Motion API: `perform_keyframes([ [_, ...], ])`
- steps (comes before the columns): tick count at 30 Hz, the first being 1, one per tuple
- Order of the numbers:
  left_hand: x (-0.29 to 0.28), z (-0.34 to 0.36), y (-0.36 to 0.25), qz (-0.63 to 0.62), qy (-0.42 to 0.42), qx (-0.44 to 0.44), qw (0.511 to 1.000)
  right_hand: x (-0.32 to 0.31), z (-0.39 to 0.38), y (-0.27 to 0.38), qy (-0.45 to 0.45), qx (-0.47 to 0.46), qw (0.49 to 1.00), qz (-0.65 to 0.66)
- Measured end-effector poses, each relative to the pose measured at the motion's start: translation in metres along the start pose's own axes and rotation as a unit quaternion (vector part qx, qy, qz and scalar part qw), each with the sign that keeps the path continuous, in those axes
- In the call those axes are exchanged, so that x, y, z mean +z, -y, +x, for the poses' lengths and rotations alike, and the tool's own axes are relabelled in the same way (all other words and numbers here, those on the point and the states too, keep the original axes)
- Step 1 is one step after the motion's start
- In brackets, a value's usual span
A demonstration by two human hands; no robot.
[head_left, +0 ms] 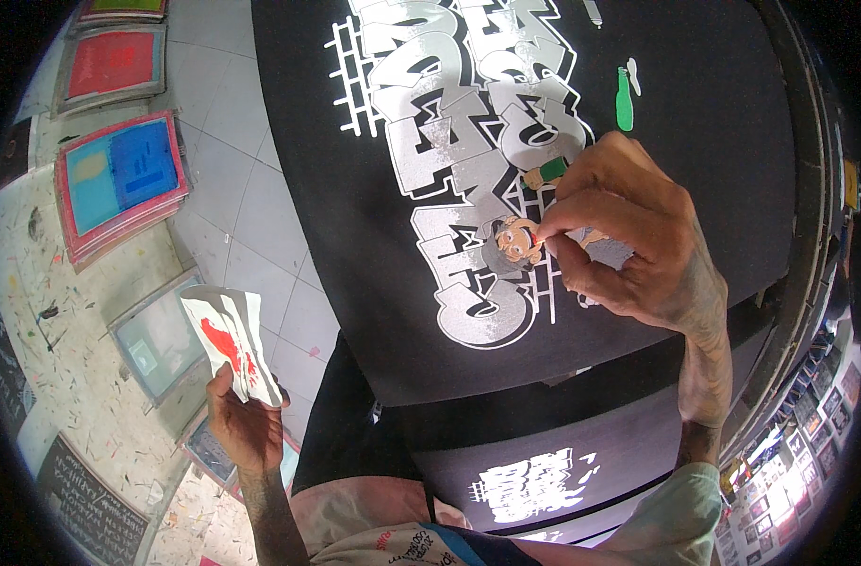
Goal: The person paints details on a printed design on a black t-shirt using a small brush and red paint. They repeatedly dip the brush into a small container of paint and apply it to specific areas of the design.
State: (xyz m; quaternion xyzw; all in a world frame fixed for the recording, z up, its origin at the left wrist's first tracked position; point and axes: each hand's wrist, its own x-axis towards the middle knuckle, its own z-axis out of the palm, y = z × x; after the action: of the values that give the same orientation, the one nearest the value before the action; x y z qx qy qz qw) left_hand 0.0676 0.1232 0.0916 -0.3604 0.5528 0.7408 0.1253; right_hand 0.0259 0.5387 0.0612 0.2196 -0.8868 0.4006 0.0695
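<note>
A black printed fabric (346,217) lies before me with silver-and-white graffiti lettering (478,311), a brick pattern and a cartoon character's face (515,241) with grey hair. My right hand (619,231) is pinched at that face, just by its red mouth, and hides part of the figure; what its fingertips hold is too small to make out. My left hand (247,429) grips a folded white paper (247,335) smeared with red, off the fabric's left side. A green bottle shape (625,104) with a white mark beside it shows on the fabric's upper right.
Framed screens (119,170) in pink, red and blue lean along a paint-spotted wall at the left, beside a tiled floor (261,236). A second dark printed piece (525,486) lies near my body. A dark rail (808,189) curves along the right, with small pictures (798,462) beyond.
</note>
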Motion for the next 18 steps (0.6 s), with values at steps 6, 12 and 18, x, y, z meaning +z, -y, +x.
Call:
perform_keyframes([
  [6, -0.005, 0.002, 0.002, -0.005, -0.002, 0.009, 1.000, -0.001, -0.001, 0.000, 0.002, 0.003, 1.000, 0.004],
  [12, 0.000, 0.000, 0.000, -0.001, -0.008, -0.002, 1.000, 0.001, -0.002, -0.002, 0.000, -0.005, 1.000, 0.002],
  [18, 0.000, 0.002, 0.000, -0.003, -0.019, -0.007, 1.000, 0.000, -0.003, -0.002, -0.002, -0.001, 1.000, 0.006],
])
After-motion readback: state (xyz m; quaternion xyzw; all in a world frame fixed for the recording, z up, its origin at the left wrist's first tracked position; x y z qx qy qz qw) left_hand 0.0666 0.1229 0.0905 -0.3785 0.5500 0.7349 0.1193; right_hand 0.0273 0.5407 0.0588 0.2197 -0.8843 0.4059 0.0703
